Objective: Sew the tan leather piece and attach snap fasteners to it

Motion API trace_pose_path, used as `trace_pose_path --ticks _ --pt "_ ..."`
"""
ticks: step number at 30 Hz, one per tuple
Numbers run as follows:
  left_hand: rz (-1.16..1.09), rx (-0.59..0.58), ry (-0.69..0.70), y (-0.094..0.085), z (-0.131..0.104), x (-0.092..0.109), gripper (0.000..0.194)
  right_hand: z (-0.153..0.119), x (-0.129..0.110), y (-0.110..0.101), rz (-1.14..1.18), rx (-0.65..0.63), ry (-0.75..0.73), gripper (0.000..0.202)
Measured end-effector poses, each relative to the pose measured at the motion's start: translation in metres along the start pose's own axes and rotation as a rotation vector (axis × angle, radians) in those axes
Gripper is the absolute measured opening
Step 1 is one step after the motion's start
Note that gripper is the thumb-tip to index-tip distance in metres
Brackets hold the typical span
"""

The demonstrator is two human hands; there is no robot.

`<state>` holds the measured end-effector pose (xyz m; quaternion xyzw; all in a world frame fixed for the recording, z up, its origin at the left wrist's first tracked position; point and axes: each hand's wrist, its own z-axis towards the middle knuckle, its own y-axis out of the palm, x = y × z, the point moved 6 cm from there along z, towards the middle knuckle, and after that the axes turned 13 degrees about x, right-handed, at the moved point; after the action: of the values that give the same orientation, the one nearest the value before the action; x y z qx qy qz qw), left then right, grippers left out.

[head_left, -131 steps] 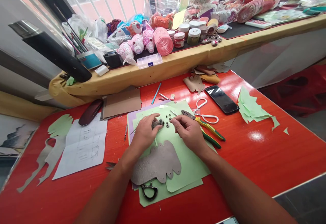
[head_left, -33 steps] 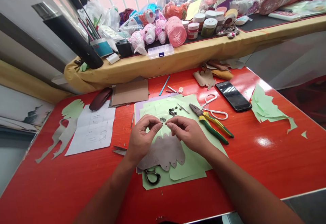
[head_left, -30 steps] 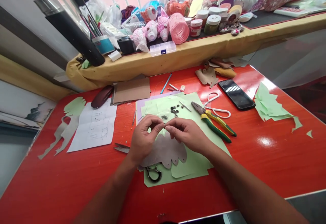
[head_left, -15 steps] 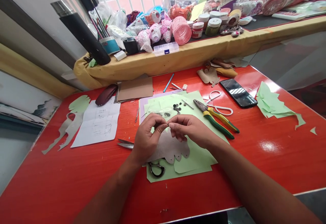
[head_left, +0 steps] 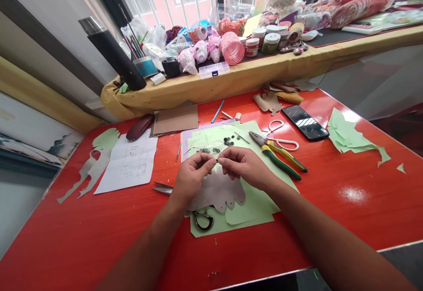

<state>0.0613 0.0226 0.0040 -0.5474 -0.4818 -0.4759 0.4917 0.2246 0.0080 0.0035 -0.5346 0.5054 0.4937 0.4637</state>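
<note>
My left hand (head_left: 192, 176) and my right hand (head_left: 246, 165) meet fingertip to fingertip over the green paper sheets (head_left: 251, 211). Both are pinched closed on a tiny dark piece between them, too small to make out. Beneath them lies a grey scalloped piece (head_left: 221, 194) with small holes along its lower lobes. Just beyond the fingers, small dark round parts (head_left: 228, 142) rest on the paper. Dark-handled scissors (head_left: 204, 221) lie partly under the grey piece, their blades showing left of my left hand.
Pliers (head_left: 280, 156), white-handled scissors (head_left: 286, 143) and a phone (head_left: 306, 122) lie to the right. A drawn-on white sheet (head_left: 128, 165) and a maroon case (head_left: 139, 128) are at the left. Jars and a black flask (head_left: 115, 55) stand on the ledge behind.
The view has shifted slightly. My hands remain together at nearly the same place, with the fingertips a little differently set around the tiny piece.
</note>
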Motion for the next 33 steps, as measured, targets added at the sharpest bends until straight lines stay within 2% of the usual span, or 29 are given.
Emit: trace_pose_path --ticks 16,23,26,28,30,33 --pt "-0.044 -0.013 -0.14 0.005 -0.001 -0.009 0.035 0.0 0.008 0.002 -0.089 0.023 -0.065 0.021" --pt "-0.003 -0.011 -0.108 0.002 0.001 -0.006 0.032 -0.001 0.006 0.003 -0.106 0.031 -0.05 0.019" --pt "0.199 0.033 0.011 -0.013 0.006 0.006 0.027 -0.001 0.007 0.002 -0.127 0.041 -0.043 0.018" --pt "0.475 0.041 0.112 -0.022 0.006 0.014 0.019 0.0 0.008 0.001 -0.138 0.054 -0.043 0.018" --pt "0.737 0.011 0.178 -0.027 0.001 0.017 0.015 0.0 0.008 0.0 -0.144 0.07 -0.046 0.018" --pt "0.946 -0.048 0.231 -0.026 -0.008 0.013 0.014 0.0 0.007 0.0 -0.154 0.084 -0.049 0.019"
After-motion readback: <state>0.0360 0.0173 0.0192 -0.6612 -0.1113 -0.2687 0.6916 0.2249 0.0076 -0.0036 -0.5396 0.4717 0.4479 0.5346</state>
